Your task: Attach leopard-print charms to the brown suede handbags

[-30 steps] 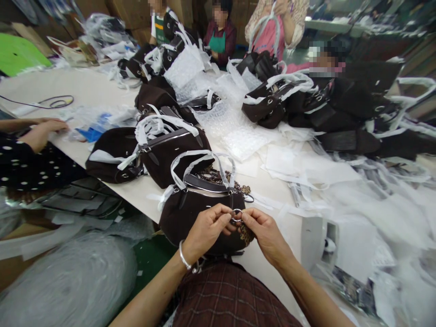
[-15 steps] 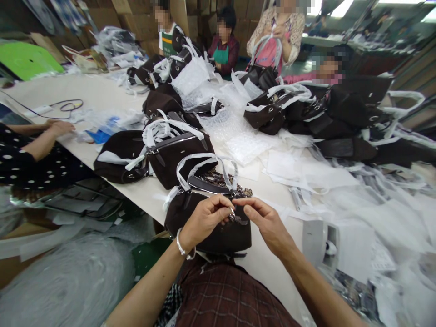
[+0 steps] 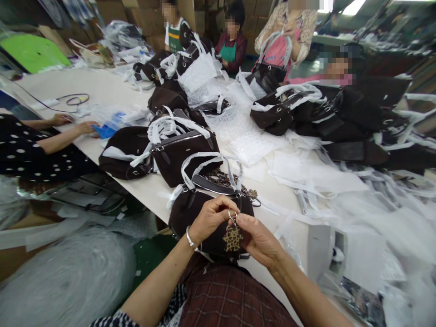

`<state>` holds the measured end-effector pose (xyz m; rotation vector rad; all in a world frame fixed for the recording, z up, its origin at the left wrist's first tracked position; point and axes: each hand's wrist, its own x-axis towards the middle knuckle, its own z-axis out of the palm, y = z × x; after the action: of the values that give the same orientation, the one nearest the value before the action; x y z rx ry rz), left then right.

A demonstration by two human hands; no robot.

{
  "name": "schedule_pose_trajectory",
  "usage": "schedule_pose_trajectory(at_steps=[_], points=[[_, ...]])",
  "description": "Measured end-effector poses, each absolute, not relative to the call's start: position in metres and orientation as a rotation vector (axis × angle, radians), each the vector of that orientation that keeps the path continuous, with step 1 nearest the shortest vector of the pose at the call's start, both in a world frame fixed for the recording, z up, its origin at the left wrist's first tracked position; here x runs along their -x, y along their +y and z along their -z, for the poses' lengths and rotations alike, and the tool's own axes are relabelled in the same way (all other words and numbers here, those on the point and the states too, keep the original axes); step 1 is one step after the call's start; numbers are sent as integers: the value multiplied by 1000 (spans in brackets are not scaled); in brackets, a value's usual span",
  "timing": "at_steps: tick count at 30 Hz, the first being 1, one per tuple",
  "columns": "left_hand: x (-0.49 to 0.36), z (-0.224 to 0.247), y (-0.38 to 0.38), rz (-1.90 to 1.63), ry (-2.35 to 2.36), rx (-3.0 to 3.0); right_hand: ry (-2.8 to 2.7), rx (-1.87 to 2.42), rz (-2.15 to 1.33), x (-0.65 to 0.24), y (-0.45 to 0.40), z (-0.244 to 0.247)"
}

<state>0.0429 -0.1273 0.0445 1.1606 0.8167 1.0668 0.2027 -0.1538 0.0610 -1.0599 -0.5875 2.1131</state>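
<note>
Left edge: we are seeing a co-worker's hand (image 3: 86, 128) touching blue plastic (image 3: 111, 130) on the tabletop (image 3: 112, 91).
Left of centre: we are noting a neighbouring bag (image 3: 173, 165), dark brown, standing just behind the work.
Dark bag: we are finding the dark bag (image 3: 184, 215) sitting behind our hands near the tabletop's edge, its wrapped handles (image 3: 204, 156) standing up.
Left hand: we are pinching the upper left of a metal ring (image 3: 232, 219) between thumb and fingertips of the left hand (image 3: 213, 218).
Ring and charm: we are holding the ring in front of the dark bag, with a spotted, star-like charm (image 3: 233, 240) hanging below it; whether the ring is joined to the bag we are unable to tell.
Step in hand: we are, in our judgement, working the ring with both hands.
Next move: we are judging that it calls for a steady left grip and fine fingertip work from the right.
Right hand: we are pinching the ring's right side with the right hand (image 3: 260, 238), some fingertips being hidden.
Right: we are leaving a white box (image 3: 318, 247) beside us.
</note>
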Motion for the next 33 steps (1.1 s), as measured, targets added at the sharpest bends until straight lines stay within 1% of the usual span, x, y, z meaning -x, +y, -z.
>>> schedule_pose_trajectory(at_steps=[3,10,16,20,27,30,33], points=[[-41,-35,-127,-1020,879,-1191,-597,1135,-1993,-200,-157,-53],[-33,-21,-134,-895,945,-984,-788,1351,-1733,-206,-157,-31],[-33,-21,-126,-759,1052,-996,-900,1464,-1702,-207,-153,-20],[-39,-17,-120,-733,1112,-977,-954,1493,-1732,-208,-150,-15],[-49,-6,-116,-775,1149,-939,-643,1268,-1840,-209,-148,-5],[-54,1,-113,-772,1162,-951,-595,1320,-1801,-210,-148,2],[-60,9,-110,-761,1157,-930,-680,1439,-1694,-214,-146,8]])
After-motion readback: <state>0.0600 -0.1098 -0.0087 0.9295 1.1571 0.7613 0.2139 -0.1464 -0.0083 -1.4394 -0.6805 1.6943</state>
